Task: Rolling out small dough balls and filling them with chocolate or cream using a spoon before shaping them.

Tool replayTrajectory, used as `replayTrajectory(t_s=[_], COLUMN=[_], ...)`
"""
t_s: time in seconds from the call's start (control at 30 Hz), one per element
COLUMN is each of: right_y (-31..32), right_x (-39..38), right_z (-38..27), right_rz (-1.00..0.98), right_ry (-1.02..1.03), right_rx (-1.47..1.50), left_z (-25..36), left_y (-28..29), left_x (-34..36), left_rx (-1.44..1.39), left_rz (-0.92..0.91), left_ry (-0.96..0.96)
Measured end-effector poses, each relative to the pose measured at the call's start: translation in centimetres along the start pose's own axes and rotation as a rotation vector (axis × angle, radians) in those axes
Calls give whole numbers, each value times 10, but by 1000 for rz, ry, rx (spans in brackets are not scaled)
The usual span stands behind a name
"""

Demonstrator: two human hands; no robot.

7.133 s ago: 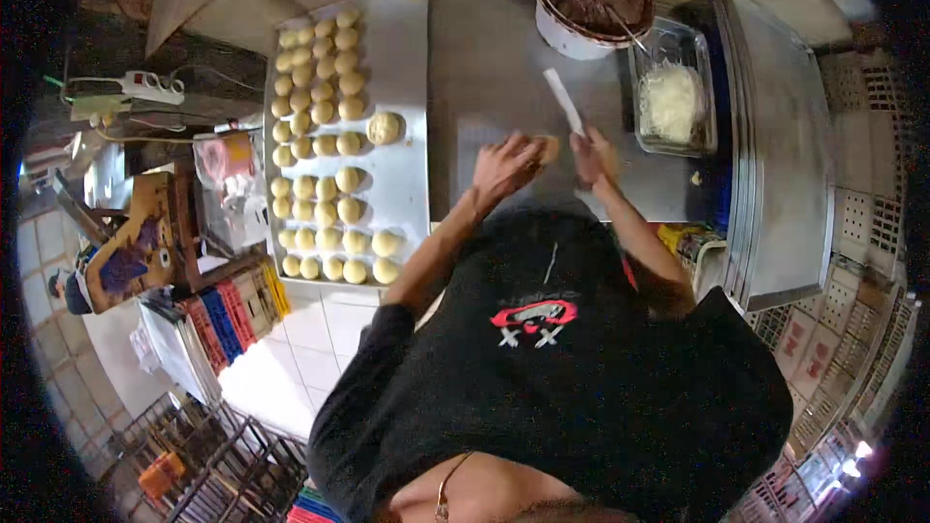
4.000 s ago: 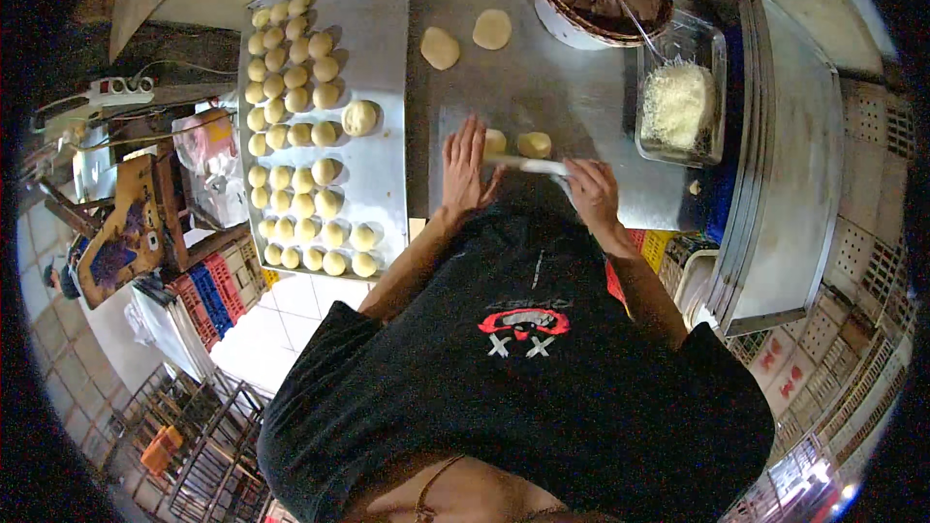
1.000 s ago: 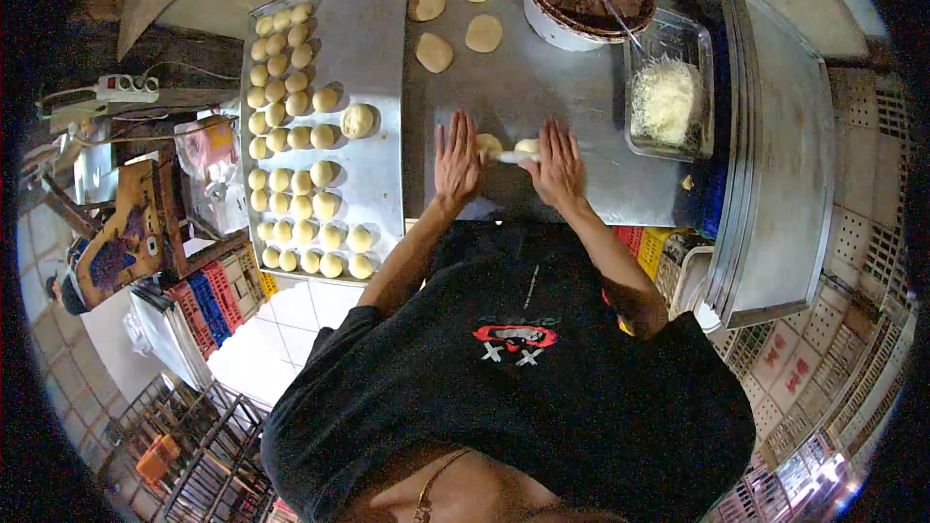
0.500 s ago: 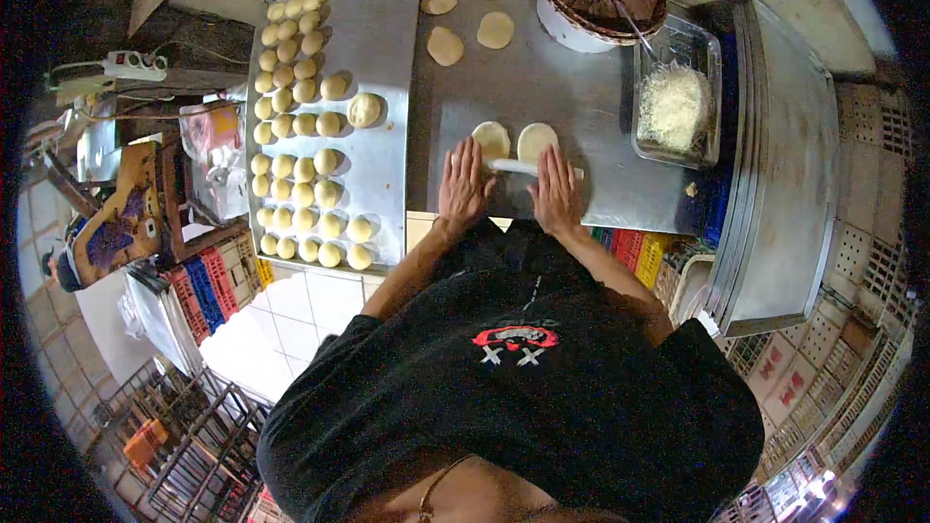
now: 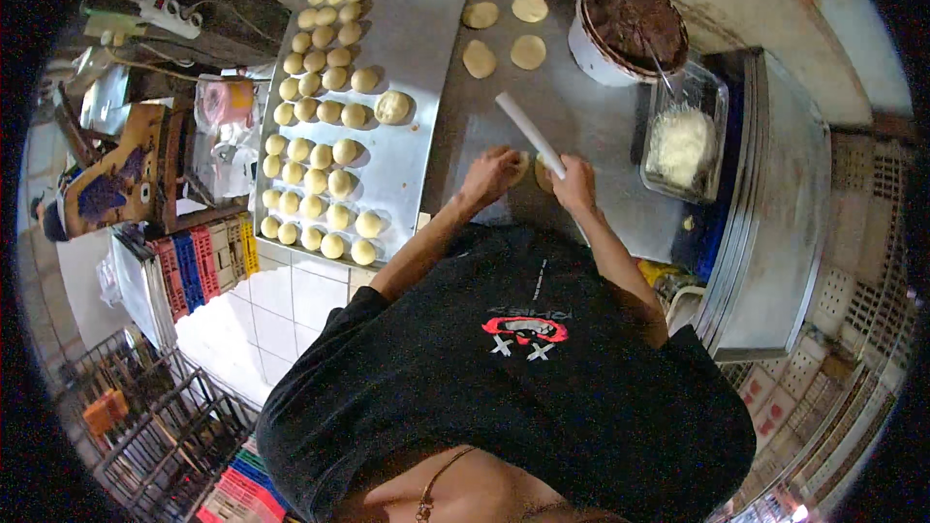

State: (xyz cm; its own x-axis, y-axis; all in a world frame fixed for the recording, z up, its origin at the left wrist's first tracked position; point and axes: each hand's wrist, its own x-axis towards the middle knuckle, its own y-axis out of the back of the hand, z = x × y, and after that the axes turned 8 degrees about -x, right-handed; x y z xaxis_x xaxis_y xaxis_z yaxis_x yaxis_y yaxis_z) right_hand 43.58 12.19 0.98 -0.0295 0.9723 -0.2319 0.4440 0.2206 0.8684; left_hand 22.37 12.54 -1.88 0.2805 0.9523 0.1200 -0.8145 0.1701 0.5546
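My left hand has its fingers curled on a flattened dough round, lifting or gripping its edge on the steel work surface. My right hand grips a white rolling pin, angled away from me above the surface; another dough round is partly hidden beside that hand. Several pale flattened rounds lie at the far part of the surface. Left of them a metal tray holds many dough balls in rows, one of them larger.
At the far right stand a white bucket of brown paste with a utensil in it and a clear container of pale shreds. Stacked metal trays flank the right side. Coloured crates, a power strip and wire racks are at the left.
Both hands have left their flat rolling position; my right hand now holds the pin raised diagonally and my left has curled onto a round. More flattened rounds lie at the back than earlier.
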Motion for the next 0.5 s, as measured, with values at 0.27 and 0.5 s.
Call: replayTrajectory(t_s=[0.27, 0.5], right_y=[39, 6], right_x=[39, 82], right_z=[-44, -49], right_rz=[-38, 185], right_ry=[-43, 256], right_rx=[111, 55], left_z=[17, -79], left_y=[74, 139], left_x=[31, 38], left_rx=[20, 419], left_rz=[158, 265], left_ry=[-66, 239])
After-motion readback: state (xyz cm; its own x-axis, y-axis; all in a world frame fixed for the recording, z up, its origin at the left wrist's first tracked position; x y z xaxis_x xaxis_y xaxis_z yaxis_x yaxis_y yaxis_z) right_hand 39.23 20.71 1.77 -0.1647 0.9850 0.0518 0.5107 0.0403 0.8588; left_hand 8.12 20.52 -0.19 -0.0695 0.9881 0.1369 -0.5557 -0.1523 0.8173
